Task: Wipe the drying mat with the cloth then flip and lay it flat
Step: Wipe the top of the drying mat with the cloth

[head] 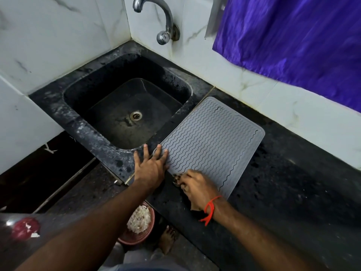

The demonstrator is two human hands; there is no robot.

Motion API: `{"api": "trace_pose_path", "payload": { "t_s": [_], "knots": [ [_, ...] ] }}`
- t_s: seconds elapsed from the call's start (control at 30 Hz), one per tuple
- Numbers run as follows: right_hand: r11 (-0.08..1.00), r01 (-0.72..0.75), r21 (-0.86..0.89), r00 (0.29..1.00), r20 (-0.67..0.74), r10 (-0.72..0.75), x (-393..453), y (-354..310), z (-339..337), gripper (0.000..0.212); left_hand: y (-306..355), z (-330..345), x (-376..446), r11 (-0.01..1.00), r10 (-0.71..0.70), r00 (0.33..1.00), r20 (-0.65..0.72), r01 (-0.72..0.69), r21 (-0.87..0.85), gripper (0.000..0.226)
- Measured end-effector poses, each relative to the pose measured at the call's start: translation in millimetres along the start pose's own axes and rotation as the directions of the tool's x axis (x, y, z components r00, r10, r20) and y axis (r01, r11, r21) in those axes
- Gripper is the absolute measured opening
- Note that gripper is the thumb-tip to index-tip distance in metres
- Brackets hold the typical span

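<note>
Fingers (pixel 161 151) of left hand (pixel 151 167) spread flat, pinning drying mat (pixel 211 141) near-left corner on counter (pixel 293 182); right hand (pixel 197 187) clutches dark cloth (pixel 178 179) at mat's 6 o'clock edge; mat's long axis runs 11-to-5.

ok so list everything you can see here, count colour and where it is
drying mat: one, grey with wavy ridges, flat on the counter right of the sink
cloth: one, dark, mostly hidden under the right hand at the mat's near edge
counter: one, black speckled stone
sink: one, black, set in the counter, metal drain in the middle
tap: one, chrome, on the wall above the sink
curtain: one, purple, upper right
bowl: one, reddish, with pale scraps, on the floor below the counter
wrist thread: one, red, right wrist
foot: one, bare, on the floor
left hand: fingers spread, pressing the mat's near left corner
right hand: holds the cloth on the mat
</note>
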State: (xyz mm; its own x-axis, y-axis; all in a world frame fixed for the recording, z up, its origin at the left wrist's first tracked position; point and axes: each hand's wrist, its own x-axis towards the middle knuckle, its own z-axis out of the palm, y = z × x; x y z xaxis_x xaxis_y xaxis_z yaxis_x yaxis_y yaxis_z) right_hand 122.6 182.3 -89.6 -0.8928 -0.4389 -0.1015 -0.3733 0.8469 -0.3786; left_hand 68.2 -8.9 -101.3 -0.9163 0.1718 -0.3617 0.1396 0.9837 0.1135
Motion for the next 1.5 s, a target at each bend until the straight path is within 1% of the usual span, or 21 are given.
{"api": "trace_pose_path", "payload": {
  "t_s": [0.07,0.1,0.13,0.2,0.23,0.3,0.37,0.4,0.43,0.47,0.53,0.57,0.6,0.67,0.8,0.9,0.97,1.03,1.2,1.33,1.5],
  "knots": [
    [0.999,0.046,-0.017,0.998,0.031,-0.045,-5.3,9.8,-3.4,0.02,1.1,-3.0,-1.2,1.0,0.004,1.0,0.014,-0.004,-0.003,0.058],
    [0.999,0.038,-0.033,0.998,0.047,-0.036,-3.3,16.6,-7.0,0.022,1.7,-4.4,-1.4,1.0,0.005,1.0,0.018,-0.005,-0.004,0.058],
    [0.999,-0.005,-0.032,0.998,0.056,0.007,1.6,25.8,-12.2,0.024,1.9,-5.8,-1.6,1.0,0.006,1.0,0.02,-0.006,-0.004,0.058],
    [0.989,-0.143,-0.029,0.988,0.055,0.144,15.4,51.2,-28.2,0.026,1.6,-7.4,-1.3,1.0,0.013,1.0,0.028,-0.013,0.0,0.059],
    [0.976,-0.216,-0.037,0.976,0.013,0.217,20.9,64.7,-37.4,0.026,1.1,-7.1,-1.1,1.0,0.018,0.999,0.034,-0.018,0.0,0.059],
    [0.933,-0.359,-0.001,0.927,-0.117,0.356,25.7,87.7,-52.9,0.024,0.6,-4.6,-1.2,1.0,0.016,0.999,0.038,-0.016,-0.012,0.059],
    [0.906,-0.414,0.086,0.891,-0.168,0.423,28.3,92.9,-57.2,0.018,3.2,-0.5,-1.7,0.999,0.002,1.0,0.028,-0.001,-0.035,0.061],
    [0.909,-0.391,0.146,0.894,-0.172,0.413,29.1,87.4,-55.2,0.016,6.4,1.4,-1.5,0.999,-0.006,1.0,0.022,0.007,-0.046,0.064],
    [0.92,-0.343,0.188,0.914,-0.161,0.373,29.8,78.4,-50.6,0.017,10.3,2.7,-0.8,0.998,-0.014,1.0,0.023,0.016,-0.06,0.07],
    [0.942,-0.272,0.196,0.944,-0.136,0.3,28.9,66.7,-44.2,0.02,14.4,3.4,0.4,0.997,-0.019,0.999,0.036,0.021,-0.077,0.08],
    [0.991,-0.084,0.107,0.994,-0.061,0.09,25.7,44.8,-29.5,0.028,21.2,2.9,4.0,0.996,-0.018,0.995,0.102,0.026,-0.083,0.109],
    [0.999,0.015,0.031,1.0,-0.026,-0.014,24.0,38.1,-21.9,0.03,23.3,2.6,5.5,0.998,-0.017,0.99,0.139,0.027,-0.065,0.123],
    [0.995,0.087,-0.036,0.996,-0.004,-0.088,23.0,34.3,-15.7,0.032,24.5,2.5,6.1,0.999,-0.017,0.986,0.164,0.024,-0.042,0.132],
    [0.99,0.111,-0.089,0.994,0.002,-0.111,22.0,32.9,-12.2,0.033,26.9,4.1,6.3,0.999,-0.019,0.983,0.181,0.023,-0.022,0.138],
    [0.973,0.181,-0.14,0.983,0.013,-0.181,23.5,38.9,-12.1,0.036,33.4,0.8,5.8,0.998,-0.053,0.967,0.248,0.062,-0.028,0.141],
    [0.953,0.253,-0.166,0.967,0.035,-0.251,29.9,52.8,-18.1,0.032,42.3,-8.6,10.0,0.996,-0.094,0.945,0.312,0.087,0.035,0.142],
    [0.95,0.249,-0.19,0.969,0.052,-0.243,39.6,72.0,-25.8,0.031,47.5,-13.3,14.0,0.992,-0.111,0.934,0.341,0.086,0.089,0.14],
    [0.96,0.203,-0.192,0.979,0.039,-0.199,51.6,93.8,-36.2,0.027,50.4,-16.0,14.7,0.987,-0.13,0.924,0.36,0.086,0.135,0.139],
    [0.968,0.153,-0.196,0.988,0.003,-0.156,74.3,133.4,-55.2,0.034,53.7,-20.6,14.1,0.98,-0.153,0.915,0.372,0.092,0.178,0.134],
    [0.979,0.023,-0.201,0.995,-0.088,-0.041,89.5,171.6,-77.1,0.037,58.7,-24.7,14.7,0.976,-0.163,0.901,0.401,0.087,0.202,0.131],
    [0.975,-0.08,-0.206,0.995,-0.072,0.067,116.4,210.6,-103.1,0.035,63.1,-28.6,15.7,0.972,-0.173,0.892,0.417,0.086,0.22,0.13]
  ]
}}
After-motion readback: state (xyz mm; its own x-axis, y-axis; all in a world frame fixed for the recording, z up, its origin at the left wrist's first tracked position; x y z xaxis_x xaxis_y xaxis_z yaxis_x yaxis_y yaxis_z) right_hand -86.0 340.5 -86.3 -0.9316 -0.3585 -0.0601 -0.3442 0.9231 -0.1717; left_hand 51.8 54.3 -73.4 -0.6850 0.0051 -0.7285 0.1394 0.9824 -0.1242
